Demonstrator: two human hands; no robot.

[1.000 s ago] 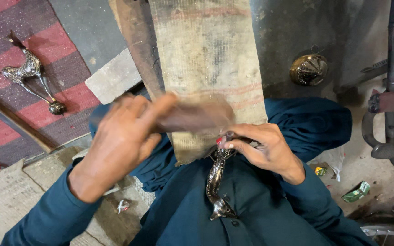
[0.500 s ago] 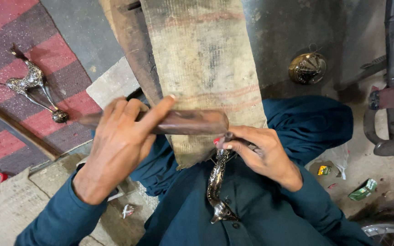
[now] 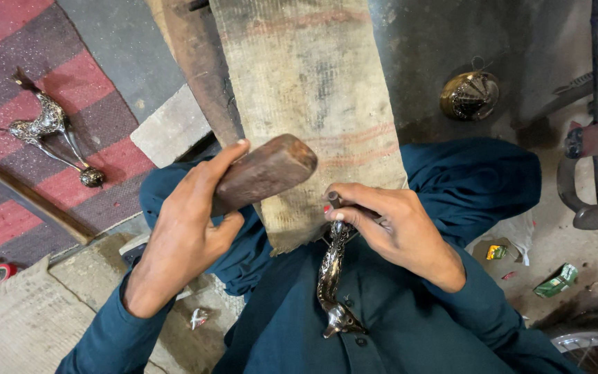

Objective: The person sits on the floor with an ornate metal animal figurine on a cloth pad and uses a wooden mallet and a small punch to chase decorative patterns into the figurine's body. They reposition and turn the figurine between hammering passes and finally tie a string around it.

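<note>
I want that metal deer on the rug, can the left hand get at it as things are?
Probably not at once: the left hand is closed around a wooden mallet, and the deer lies well off to its side on the rug. Nothing blocks the way.

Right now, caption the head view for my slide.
Left hand grips wooden mallet; right hand holds ornate metal piece against plank.

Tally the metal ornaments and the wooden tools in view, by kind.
Curved metal ornament held in the right hand: 1
Metal animal figure on the striped rug: 1
Round brass-coloured ornament on the floor: 1
Wooden mallet gripped by the left hand: 1
Total: 4
</note>
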